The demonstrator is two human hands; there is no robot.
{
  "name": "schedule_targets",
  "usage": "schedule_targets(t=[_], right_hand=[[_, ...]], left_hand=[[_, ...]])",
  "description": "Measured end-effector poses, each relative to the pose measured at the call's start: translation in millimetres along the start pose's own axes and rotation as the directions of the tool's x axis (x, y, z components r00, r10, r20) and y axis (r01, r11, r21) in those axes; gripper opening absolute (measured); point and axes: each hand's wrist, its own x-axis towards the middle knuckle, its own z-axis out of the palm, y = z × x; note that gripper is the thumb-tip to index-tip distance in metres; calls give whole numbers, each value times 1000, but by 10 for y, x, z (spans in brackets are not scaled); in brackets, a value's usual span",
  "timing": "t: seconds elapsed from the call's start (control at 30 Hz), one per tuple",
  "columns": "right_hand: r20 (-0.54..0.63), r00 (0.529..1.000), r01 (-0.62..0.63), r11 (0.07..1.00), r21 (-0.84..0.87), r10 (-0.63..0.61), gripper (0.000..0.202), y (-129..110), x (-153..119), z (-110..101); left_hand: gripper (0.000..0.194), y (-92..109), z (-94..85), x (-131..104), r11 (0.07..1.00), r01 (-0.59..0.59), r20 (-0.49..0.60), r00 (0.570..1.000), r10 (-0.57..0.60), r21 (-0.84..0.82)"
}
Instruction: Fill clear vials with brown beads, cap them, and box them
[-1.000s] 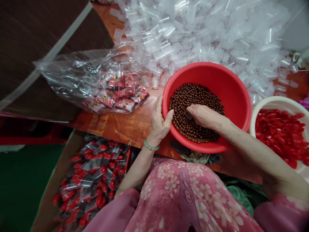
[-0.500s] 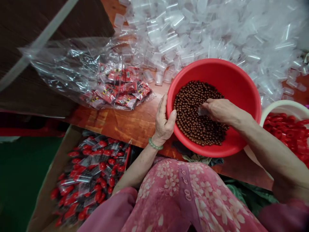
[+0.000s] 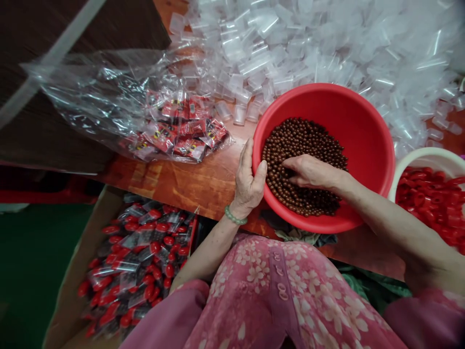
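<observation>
A red plastic basin [image 3: 374, 145] holds a heap of small round brown beads [image 3: 301, 140]. My left hand [image 3: 249, 184], with a green bead bracelet at the wrist, grips the basin's left side, its thumb over the rim and its fingers along the outer wall. Inside the basin, my right hand [image 3: 308, 170] is closed, its fingertips pushed down among the beads. The small clear plastic cup seen in this hand a moment earlier is now hidden by the beads and fingers.
Many clear plastic cups [image 3: 261, 63] lie piled behind the basin. A clear bag [image 3: 109, 102] with red printed packets [image 3: 192, 128] is at left. Below it, a carton [image 3: 69, 286] holds red-capped filled tubes [image 3: 145, 261]. A white tub [image 3: 403, 165] of red plastic parts [image 3: 428, 198] stands right.
My right hand has moved left through the beads, and the clear cup in its fingers has gone out of sight. My left hand keeps its hold on the basin.
</observation>
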Motion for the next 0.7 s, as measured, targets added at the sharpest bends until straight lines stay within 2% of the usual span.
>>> schedule_targets(t=[0.03, 0.1, 0.2, 0.27, 0.37, 0.43, 0.5, 0.57, 0.7], right_hand=[[-27, 1000, 3, 996, 92, 0, 5, 41, -24, 12], [-82, 996, 40, 952, 304, -16, 15, 103, -80, 27], [-179, 983, 128, 803, 581, -26, 36, 130, -174, 25], [-237, 971, 172, 713, 680, -8, 42, 110, -238, 10], [-303, 953, 226, 651, 725, 7, 41, 36, -337, -32], [-347, 938, 274, 625, 731, -5, 37, -27, -402, -58], [-396, 918, 325, 592, 738, -10, 32, -79, -456, -63], [-421, 907, 349, 569, 745, -5, 30, -109, -494, -41], [-443, 896, 333, 621, 710, 27, 35, -117, -544, 43]], left_hand=[[62, -1, -7, 1, 1000, -7, 5, 1000, 6, 10], [61, 13, -32, 3, 998, -24, 11, 1000, 23, 57], [59, 128, -97, 8, 977, -89, -7, 996, 92, 195], [57, 280, -139, 12, 943, -184, -10, 981, 195, 277], [60, 555, -150, 16, 896, -339, 74, 940, 332, 285], [64, 705, -112, 22, 896, -381, 170, 922, 349, 228], [67, 794, -51, 34, 914, -373, 244, 912, 329, 162], [64, 824, 7, 50, 935, -333, 272, 917, 291, 119], [54, 816, 65, 65, 966, -247, 295, 931, 215, 76]])
